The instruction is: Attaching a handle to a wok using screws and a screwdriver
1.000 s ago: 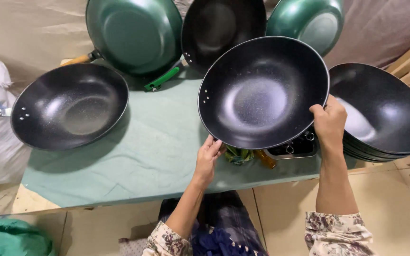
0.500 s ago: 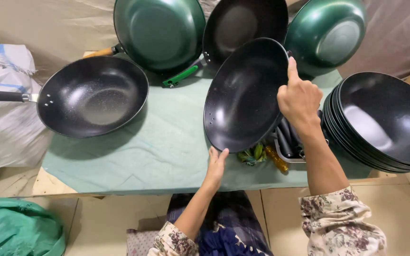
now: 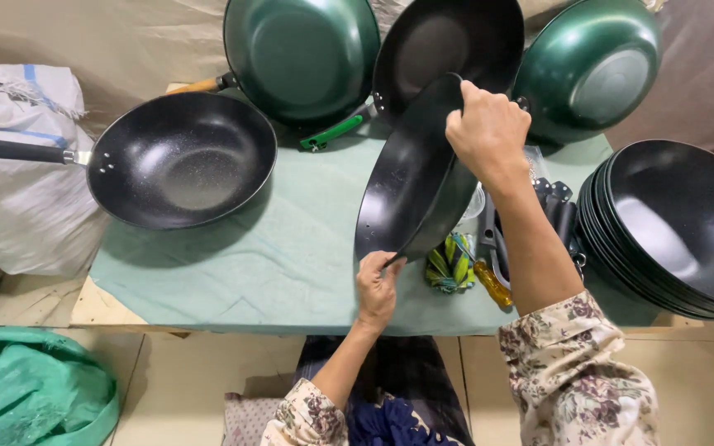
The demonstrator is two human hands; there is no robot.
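A: While the left hand (image 3: 376, 287) sits at the near edge of the green cloth-covered surface (image 3: 274, 256), where is the round black handleless wok pan (image 3: 413, 177) against its grip?

B: Directly above it. The pan stands tilted on edge, its lower rim resting in that hand. The grip there is closed lightly, fingers and thumb pinching the rim from below.

A: And further left on the surface?

B: A black speckled wok with a dark straight handle (image 3: 179, 158) lies flat, well apart from both hands. Off the surface on that side are a white woven sack (image 3: 18, 165) and, lower down, a crumpled green bag (image 3: 30, 392) on the floor.

A: The right hand (image 3: 489, 132)?

B: It grasps the top rim of the same tilted pan, grip closed over the edge, knuckles toward the camera. So the pan is held between the two hands, low rim left, high rim right.

A: Behind it?

B: A green wok with a wooden handle (image 3: 303, 54), a black wok with a green handle (image 3: 456, 41) and another green wok showing its underside (image 3: 592, 70) lean at the back.

A: And to the right?

B: A yellow-handled screwdriver (image 3: 493, 285) lies just beside the forearm, then a stack of nested black pans (image 3: 675, 227) at the far right edge.
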